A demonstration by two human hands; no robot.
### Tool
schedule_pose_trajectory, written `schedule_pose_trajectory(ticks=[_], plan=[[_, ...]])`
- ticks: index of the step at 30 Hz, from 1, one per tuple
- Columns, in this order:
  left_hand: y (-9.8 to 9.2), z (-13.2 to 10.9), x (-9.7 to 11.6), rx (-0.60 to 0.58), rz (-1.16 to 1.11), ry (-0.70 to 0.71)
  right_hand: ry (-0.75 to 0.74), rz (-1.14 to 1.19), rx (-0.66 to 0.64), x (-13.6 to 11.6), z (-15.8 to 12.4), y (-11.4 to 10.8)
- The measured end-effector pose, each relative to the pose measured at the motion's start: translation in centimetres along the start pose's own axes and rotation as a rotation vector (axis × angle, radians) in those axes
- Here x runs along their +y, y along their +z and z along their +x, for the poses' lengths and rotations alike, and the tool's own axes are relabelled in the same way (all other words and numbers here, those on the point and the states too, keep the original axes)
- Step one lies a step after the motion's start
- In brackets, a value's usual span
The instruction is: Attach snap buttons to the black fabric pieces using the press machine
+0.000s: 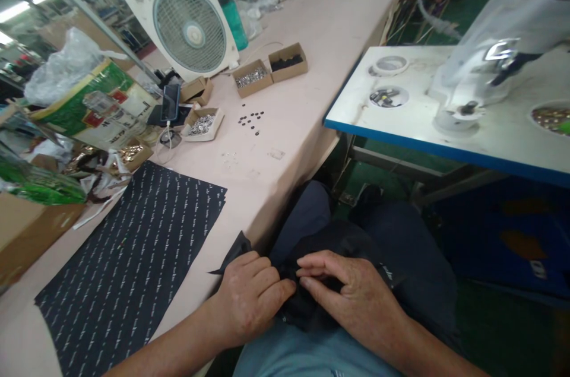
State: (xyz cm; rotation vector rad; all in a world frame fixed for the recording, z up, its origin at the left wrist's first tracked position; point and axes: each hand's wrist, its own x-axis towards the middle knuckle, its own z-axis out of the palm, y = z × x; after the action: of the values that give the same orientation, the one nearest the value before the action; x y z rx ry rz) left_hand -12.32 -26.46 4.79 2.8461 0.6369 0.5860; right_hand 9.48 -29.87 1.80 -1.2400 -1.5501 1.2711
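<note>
A black cloth (312, 311) lies across the lap, and one corner of it reaches up onto the table edge. My left hand (253, 294) is closed round the cloth, thumb pointing right. Just right of it, my right hand (351, 288) holds its thumb and fingertips together in a pinch right at the cloth. Whatever sits between those fingertips is too small or too hidden to make out. On the table to the left lies a flat stack of black fabric (146, 258) printed with rows of white lettering.
Small black round pieces (252, 119) are scattered on the table (312, 68). Around them stand a box of silvery parts (203, 124), another silvery-filled box (252, 77), a box of black parts (287, 62) and a fan (187, 27). To the right is a white machine (472, 86) on a blue-edged table.
</note>
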Motion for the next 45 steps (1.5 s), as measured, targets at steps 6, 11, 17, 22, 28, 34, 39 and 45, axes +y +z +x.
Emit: schedule_pose_trajectory(ticks=[6, 11, 17, 22, 28, 34, 39, 45], plan=[[0.5, -0.5, -0.2, -0.045, -0.055, -0.088, -0.094, -0.142, -0.021, -0.3, -0.1, -0.2], [0.6, -0.5, -0.1, -0.016, -0.100, -0.149, -0.134, -0.233, -0.014, -1.3, -0.7, -0.9], [0.9, -0.1, -0.3, -0.029, -0.155, -0.237, -0.252, -0.401, -0.081, -1.1, -1.4, -1.4], [1.2, 0.4, -0.4, -0.031, -0.290, -0.393, -0.274, -0.429, -0.062, 0.2, -0.9, -0.5], [0.8, 1.7, -0.6, -0.263, -0.518, -0.795, -0.118, -0.270, -0.106, 0.1, 0.6, -0.6], [0.6, 2.9, -2.1, -0.408, -1.003, -1.004, 0.086, 0.009, -0.118, -0.5, 2.1, -1.4], [0.6, 3.2, -3.0, -0.487, -1.185, -1.045, 0.189, 0.120, -0.155, -0.1, 2.4, -1.7], [0.8, 3.2, -3.1, -0.503, -1.282, -1.080, 0.296, 0.262, -0.199, 0.7, 2.5, -1.7]])
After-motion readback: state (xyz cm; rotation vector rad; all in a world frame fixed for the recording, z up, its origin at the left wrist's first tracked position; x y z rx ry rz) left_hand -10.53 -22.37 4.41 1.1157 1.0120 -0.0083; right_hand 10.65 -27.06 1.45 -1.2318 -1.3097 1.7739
